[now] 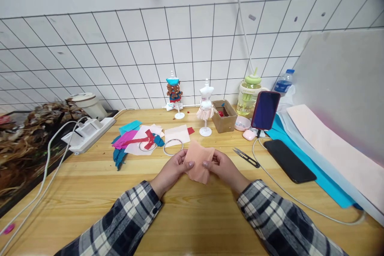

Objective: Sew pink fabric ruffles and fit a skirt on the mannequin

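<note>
Between both hands is a piece of peach crepe paper [198, 162], lifted off the table and slightly wavy along its edges. My left hand [173, 170] pinches its left side, thumb on the front. On the right side my right hand [222, 168] grips it the same way. Behind it stands a small white dress form [207, 98] with a pale pink ruffled skirt [205, 113]. A second dress form [174, 92] farther left wears a turquoise top and brown, blue and red ruffles. Thread snips [246, 157] lie right of my right hand.
Coloured paper scraps [127, 139] and a ring [173, 147] lie left of centre. A cardboard box [225, 117], pink dish [242, 123], propped phone [265, 110], flat black phone [289, 161] and paper sheets [339, 140] are to the right. A power strip [90, 134] and cables sit left.
</note>
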### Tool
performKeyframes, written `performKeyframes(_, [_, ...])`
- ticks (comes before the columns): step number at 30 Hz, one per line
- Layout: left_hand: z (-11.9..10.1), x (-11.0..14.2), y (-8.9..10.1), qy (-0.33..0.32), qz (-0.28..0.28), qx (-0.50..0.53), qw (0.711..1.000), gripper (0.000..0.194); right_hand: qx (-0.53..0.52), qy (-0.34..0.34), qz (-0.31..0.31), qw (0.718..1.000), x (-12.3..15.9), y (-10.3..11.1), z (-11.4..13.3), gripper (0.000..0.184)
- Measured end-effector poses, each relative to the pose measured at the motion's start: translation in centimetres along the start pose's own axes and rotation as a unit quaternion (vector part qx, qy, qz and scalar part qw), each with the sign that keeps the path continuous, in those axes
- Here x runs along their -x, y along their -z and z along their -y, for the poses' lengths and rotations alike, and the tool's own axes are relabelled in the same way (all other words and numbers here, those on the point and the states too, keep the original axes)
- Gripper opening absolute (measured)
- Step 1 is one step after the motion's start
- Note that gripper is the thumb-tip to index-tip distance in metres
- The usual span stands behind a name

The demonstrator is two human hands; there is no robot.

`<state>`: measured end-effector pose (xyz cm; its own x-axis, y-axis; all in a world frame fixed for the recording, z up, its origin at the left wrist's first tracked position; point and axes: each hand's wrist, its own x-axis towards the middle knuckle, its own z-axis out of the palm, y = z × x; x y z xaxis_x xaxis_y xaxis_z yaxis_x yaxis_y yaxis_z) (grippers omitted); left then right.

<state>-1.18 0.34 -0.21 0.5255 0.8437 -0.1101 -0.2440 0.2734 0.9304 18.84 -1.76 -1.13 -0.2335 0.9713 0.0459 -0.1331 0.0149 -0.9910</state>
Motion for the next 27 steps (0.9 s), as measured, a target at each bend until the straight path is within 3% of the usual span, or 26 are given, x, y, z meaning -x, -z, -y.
performKeyframes(4, [0.1, -0.1, 0.1, -0.014, -0.041, -0.065, 0.997, 0.04, -0.01, -0.013, -0.018, 1.0, 0.0, 0.2, 0.1, 0.041])
performKeyframes(9, [0.2, -0.3, -0.1, -0.067, -0.102, -0.03, 0.992, 0.044, -0.055, -0.027, 0.048, 0.997, 0.1, -0.3, 0.5, 0.051])
performKeyframes(12, [-0.1, -0.2, -0.3, -0.092, -0.124, -0.054, 0.987, 0.042, 0.046, 0.004, 0.009, 0.999, 0.2, -0.3, 0.6, 0.034])
performKeyframes(16, [-0.7, 0.1, -0.5, -0.126, -0.159, -0.141, 0.969, 0.037, 0.247, 0.059, -0.047, 0.966, 0.3, 0.3, 0.6, 0.019])
performKeyframes(19, [-0.8, 0.4, -0.7, -0.088, -0.141, -0.171, 0.971, 0.039, 0.272, 0.057, -0.052, 0.959, 0.3, 0.8, 0.5, 0.018])
performKeyframes(22, [-0.8, 0.7, -0.2, -0.042, -0.081, -0.085, 0.992, 0.048, 0.3, 0.071, -0.092, 0.947, 0.2, 1.3, 0.7, 0.018])
performKeyframes(24, [-1.0, 0.8, 0.5, 0.014, -0.005, 0.006, 1.0, 0.061, 0.356, 0.118, -0.107, 0.921, 0.3, 1.7, 1.0, 0.015])
performKeyframes(27, [-1.6, 1.2, 1.6, 0.109, 0.077, 0.053, 0.99, 0.084, 0.425, 0.241, -0.064, 0.87, 0.6, 2.0, 1.5, 0.013])
